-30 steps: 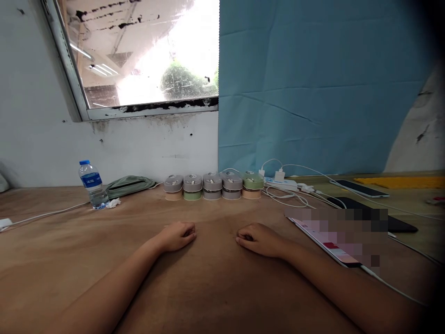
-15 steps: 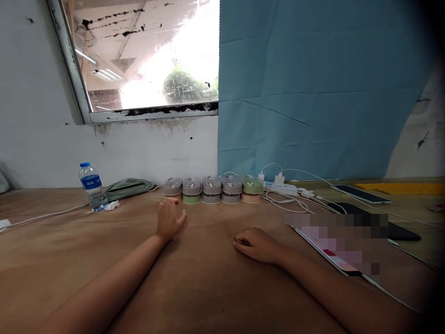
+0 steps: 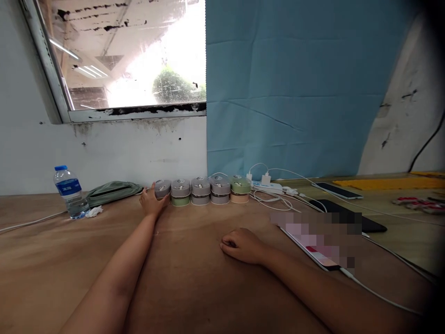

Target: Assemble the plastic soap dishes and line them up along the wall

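Several small rounded, lidded boxes stand in a row at the back of the table, against the wall. My left hand [image 3: 152, 200] is round the leftmost box [image 3: 162, 188], which has a grey lid; the fingers lie along its left side and the thumb at its front right. The hand hides most of that box's lower part. Beside it come a grey-lidded box with a green base [image 3: 181, 191], two all-grey boxes [image 3: 200, 190] and a green-lidded one with a peach base [image 3: 240, 189]. Loosely curled, my right hand [image 3: 243, 246] rests on the table, holding nothing.
Left of the boxes lie a green pouch [image 3: 113, 192] and a crumpled tissue [image 3: 94, 211], beside a water bottle [image 3: 71, 192]. To the right are a power strip [image 3: 267, 187] with white cables, a dark phone [image 3: 337, 190], a black flat device [image 3: 368, 221] and a lit tablet [image 3: 313, 253].
My left hand has moved forward and left from in front of the row to the leftmost box, closing round it. The view has turned right. My right hand stays curled on the table.
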Demonstrator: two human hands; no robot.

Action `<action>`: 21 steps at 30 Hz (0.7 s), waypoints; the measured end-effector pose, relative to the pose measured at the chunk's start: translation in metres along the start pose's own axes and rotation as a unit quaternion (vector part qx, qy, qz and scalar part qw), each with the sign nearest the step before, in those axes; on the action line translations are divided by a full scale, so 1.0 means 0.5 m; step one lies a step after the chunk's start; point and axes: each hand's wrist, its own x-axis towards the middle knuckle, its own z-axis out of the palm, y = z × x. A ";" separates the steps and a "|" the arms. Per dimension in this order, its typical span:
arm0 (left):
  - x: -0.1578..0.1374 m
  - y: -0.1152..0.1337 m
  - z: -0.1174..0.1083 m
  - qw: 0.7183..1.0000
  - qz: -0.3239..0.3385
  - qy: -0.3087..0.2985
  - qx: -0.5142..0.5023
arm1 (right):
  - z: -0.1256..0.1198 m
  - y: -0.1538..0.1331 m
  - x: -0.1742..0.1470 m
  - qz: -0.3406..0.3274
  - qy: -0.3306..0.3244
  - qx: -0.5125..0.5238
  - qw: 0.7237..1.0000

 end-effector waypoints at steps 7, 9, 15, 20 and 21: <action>-0.003 -0.045 0.001 0.991 -0.048 0.020 -0.126 | -0.001 -0.001 -0.001 -0.004 0.003 -0.004 1.000; -0.010 -0.058 -0.013 0.980 -0.092 0.058 -0.169 | 0.000 -0.001 -0.001 -0.005 0.002 -0.006 1.000; -0.048 -0.076 -0.083 0.932 -0.190 0.074 -0.301 | 0.002 -0.001 0.000 -0.002 0.007 -0.001 1.000; -0.098 -0.038 -0.156 0.894 -0.161 -0.022 -0.417 | -0.001 -0.004 0.000 0.000 0.007 0.009 1.000; -0.108 -0.027 -0.166 0.886 -0.143 -0.049 -0.438 | -0.002 -0.004 0.000 0.002 0.006 0.010 1.000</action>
